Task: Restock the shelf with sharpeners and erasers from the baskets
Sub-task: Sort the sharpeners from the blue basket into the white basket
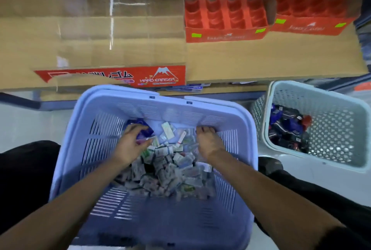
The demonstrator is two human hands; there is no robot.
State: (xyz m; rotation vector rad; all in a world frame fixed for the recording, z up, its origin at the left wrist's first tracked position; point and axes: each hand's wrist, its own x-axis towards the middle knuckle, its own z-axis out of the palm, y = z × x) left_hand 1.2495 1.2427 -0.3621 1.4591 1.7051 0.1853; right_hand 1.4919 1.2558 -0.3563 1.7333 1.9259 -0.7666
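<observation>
Both bare forearms reach forward, palms down. The left hand (131,143) and the right hand (208,143) lie apart, fingers curled downward.

The red label (112,77) on the clear box (96,29) reads "HARD ERASER".

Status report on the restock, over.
Left hand grips packets in purple basket. Right hand buried in the pile, grip unclear. Red shelf trays empty, path clear.
</observation>
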